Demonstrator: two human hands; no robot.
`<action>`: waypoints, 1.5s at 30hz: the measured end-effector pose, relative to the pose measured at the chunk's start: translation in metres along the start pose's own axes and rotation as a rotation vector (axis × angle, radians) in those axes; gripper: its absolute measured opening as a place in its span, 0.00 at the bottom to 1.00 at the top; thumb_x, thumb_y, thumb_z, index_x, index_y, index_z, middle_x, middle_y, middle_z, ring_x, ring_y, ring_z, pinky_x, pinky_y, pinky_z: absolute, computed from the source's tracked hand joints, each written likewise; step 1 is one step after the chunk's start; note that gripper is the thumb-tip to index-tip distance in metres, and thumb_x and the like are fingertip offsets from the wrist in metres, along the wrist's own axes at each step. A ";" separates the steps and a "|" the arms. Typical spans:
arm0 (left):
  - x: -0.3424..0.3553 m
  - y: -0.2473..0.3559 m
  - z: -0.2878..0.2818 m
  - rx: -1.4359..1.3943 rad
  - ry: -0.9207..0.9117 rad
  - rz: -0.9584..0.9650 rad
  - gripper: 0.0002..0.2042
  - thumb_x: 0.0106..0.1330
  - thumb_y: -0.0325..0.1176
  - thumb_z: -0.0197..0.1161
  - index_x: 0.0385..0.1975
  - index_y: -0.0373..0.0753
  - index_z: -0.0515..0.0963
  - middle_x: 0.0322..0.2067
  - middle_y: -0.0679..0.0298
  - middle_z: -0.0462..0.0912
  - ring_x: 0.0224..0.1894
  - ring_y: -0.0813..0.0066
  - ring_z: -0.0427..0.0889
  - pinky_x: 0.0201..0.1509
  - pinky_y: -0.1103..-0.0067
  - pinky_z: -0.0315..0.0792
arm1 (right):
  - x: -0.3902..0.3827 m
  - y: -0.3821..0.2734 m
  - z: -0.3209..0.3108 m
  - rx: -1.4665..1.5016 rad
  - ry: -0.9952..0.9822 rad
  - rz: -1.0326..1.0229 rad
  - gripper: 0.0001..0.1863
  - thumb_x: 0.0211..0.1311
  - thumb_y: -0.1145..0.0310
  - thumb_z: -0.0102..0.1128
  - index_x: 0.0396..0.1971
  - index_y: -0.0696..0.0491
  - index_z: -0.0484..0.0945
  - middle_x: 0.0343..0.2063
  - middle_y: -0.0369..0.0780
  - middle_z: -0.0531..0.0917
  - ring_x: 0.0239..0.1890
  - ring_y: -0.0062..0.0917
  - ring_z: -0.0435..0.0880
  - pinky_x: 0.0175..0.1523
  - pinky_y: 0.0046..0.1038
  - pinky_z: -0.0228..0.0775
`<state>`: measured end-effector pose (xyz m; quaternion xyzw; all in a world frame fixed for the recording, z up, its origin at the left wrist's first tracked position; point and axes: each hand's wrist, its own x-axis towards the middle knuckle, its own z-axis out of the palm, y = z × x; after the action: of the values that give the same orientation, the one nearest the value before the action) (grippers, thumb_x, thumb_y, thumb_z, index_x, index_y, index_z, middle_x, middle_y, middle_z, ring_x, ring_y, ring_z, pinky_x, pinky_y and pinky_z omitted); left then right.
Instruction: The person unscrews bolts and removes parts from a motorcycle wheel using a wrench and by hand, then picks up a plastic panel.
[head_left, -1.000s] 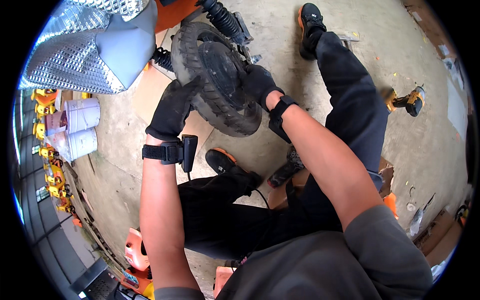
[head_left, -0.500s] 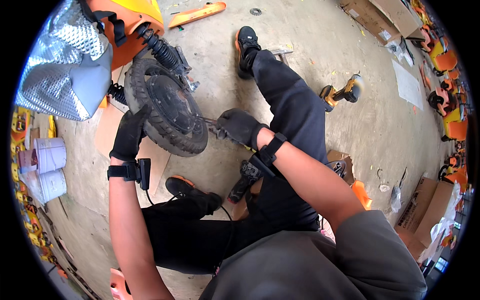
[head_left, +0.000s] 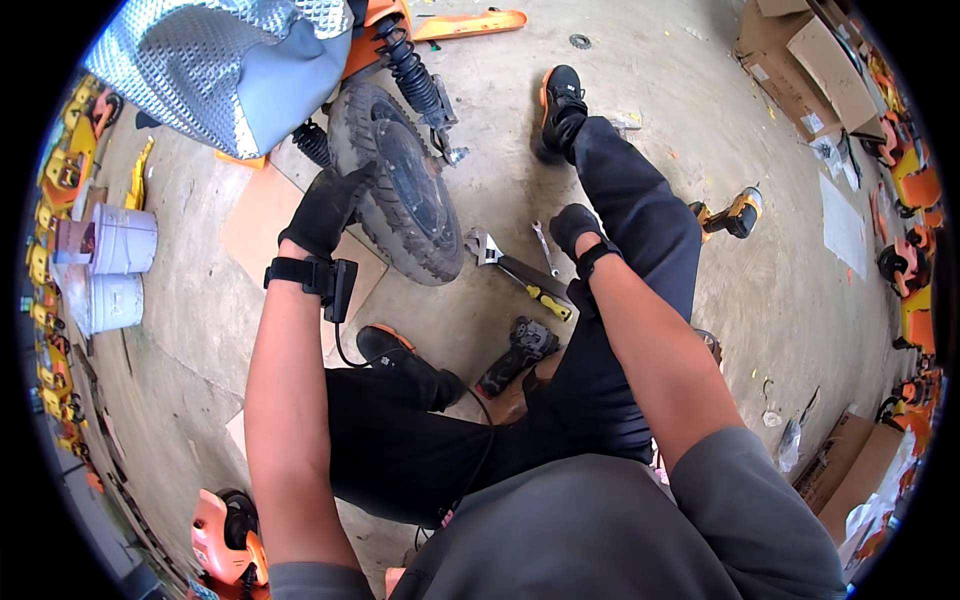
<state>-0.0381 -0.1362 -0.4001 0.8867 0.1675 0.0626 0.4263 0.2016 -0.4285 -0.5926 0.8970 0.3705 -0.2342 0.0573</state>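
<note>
A black wheel (head_left: 415,195) with a knobby tyre hangs between two coil-spring shocks, the near one a black shock absorber (head_left: 412,75). My gloved left hand (head_left: 325,212) grips the tyre's left side, its fingers curled on the tread. My gloved right hand (head_left: 575,228) is closed beside my right leg, apart from the wheel; anything inside it is hidden. Just left of it a small silver wrench (head_left: 545,250) lies on the floor. A large adjustable wrench (head_left: 515,265) and a yellow-handled tool (head_left: 548,300) lie closer to the wheel.
A dark power tool (head_left: 518,355) lies between my legs, and a yellow-black drill (head_left: 738,213) beyond my right knee. Silver padded sheeting (head_left: 220,70) covers the vehicle. Two white buckets (head_left: 125,240) stand left. Cardboard boxes (head_left: 815,70) and orange machines (head_left: 915,250) line the right.
My right hand, which held a thin tool at the wheel, has drawn back to the right, away from it. My left hand stays on the tyre. The whole view has shifted.
</note>
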 end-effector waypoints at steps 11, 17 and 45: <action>0.014 0.022 0.008 -0.422 0.119 -0.400 0.16 0.61 0.49 0.66 0.33 0.42 0.77 0.22 0.73 0.72 0.21 0.86 0.67 0.26 0.86 0.65 | -0.113 -0.017 -0.242 1.556 0.332 -0.368 0.11 0.69 0.67 0.52 0.43 0.58 0.77 0.31 0.35 0.80 0.28 0.17 0.77 0.35 0.19 0.73; 0.002 0.011 -0.001 -0.670 0.091 -0.500 0.15 0.61 0.46 0.65 0.39 0.43 0.76 0.28 0.72 0.76 0.28 0.81 0.75 0.34 0.81 0.73 | -0.185 -0.004 -0.287 1.853 0.299 -0.536 0.16 0.70 0.65 0.51 0.51 0.58 0.74 0.33 0.31 0.77 0.30 0.11 0.72 0.34 0.14 0.67; 0.002 0.025 -0.006 0.298 -0.109 0.118 0.33 0.51 0.14 0.55 0.63 0.32 0.64 0.52 0.46 0.76 0.53 0.49 0.74 0.57 0.68 0.70 | -0.107 -0.012 -0.289 1.060 0.615 -0.627 0.13 0.64 0.65 0.51 0.28 0.61 0.76 0.23 0.50 0.77 0.25 0.35 0.76 0.35 0.33 0.70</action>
<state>-0.0315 -0.1456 -0.3766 0.9505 0.0989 0.0139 0.2943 0.2363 -0.4082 -0.2868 0.6801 0.4472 -0.1242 -0.5674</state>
